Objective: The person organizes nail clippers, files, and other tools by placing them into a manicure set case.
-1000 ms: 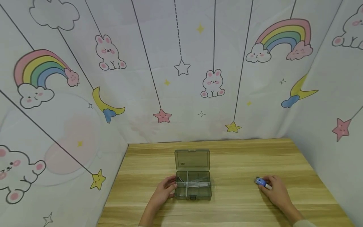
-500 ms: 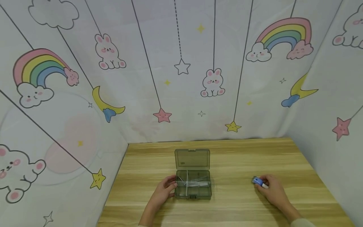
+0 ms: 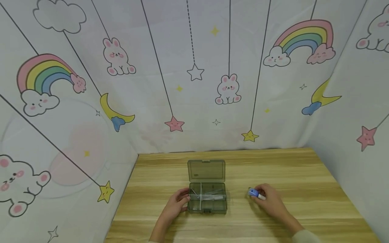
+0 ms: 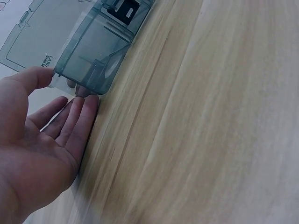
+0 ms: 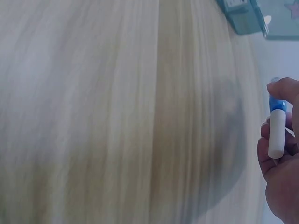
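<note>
A translucent grey-green compartment box (image 3: 217,211) stands on the table with its lid (image 3: 206,170) raised at the back. Thin white dividers split its inside. A clear, whitish strip (image 3: 214,197) and thin shiny pieces lie within; their kind is unclear. My left hand (image 3: 174,206) touches the box's left side, thumb at the upper rim and fairly straight fingers (image 4: 84,119) against the wall. To the right of the box, my right hand (image 3: 271,202) pinches a small blue-and-white tube-shaped item (image 5: 277,133) with a clear end, held above the tabletop. Its blue end points toward the box.
The wood-grain table (image 3: 164,168) meets a white cloth backdrop (image 3: 200,101) printed with rabbits, stars and rainbows at the back. Similar cloth hangs along the left and right sides.
My right hand has moved left toward the box, carrying the blue-and-white item. My left hand and the box have stayed in place.
</note>
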{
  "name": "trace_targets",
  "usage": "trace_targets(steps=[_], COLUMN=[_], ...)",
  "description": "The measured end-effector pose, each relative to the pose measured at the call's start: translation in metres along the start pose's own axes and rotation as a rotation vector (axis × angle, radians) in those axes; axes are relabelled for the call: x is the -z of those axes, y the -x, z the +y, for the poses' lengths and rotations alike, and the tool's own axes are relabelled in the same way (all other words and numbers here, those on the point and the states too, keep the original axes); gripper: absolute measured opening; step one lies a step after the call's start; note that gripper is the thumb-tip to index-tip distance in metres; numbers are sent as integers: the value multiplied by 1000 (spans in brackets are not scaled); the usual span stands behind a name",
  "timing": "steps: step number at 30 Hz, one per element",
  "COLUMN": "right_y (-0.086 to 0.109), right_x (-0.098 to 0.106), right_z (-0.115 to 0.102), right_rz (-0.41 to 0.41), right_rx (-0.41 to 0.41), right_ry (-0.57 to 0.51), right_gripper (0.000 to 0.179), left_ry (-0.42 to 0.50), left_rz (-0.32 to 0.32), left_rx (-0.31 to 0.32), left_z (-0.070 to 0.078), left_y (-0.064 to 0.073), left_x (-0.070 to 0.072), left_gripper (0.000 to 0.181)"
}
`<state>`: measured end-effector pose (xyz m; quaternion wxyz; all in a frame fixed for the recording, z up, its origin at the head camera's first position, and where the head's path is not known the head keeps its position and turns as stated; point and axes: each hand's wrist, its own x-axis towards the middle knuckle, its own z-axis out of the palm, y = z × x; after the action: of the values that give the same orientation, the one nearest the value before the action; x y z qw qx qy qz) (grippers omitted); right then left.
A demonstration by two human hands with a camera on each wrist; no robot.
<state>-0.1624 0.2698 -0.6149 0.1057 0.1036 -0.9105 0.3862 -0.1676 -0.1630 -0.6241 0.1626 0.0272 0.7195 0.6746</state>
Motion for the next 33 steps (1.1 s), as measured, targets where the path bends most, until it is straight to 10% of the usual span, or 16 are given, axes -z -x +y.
trace_targets(steps=[33], right_y=[-28], right_x=[-70], right_z=[-97], right_rz=[-248], right_rx=[206], right_ry=[-136], right_gripper=[25], left_ry=[-7], left_rz=[14], left_rx=[-3], left_z=[-2], left_y=[-2], left_x=[-1], left_gripper=[57])
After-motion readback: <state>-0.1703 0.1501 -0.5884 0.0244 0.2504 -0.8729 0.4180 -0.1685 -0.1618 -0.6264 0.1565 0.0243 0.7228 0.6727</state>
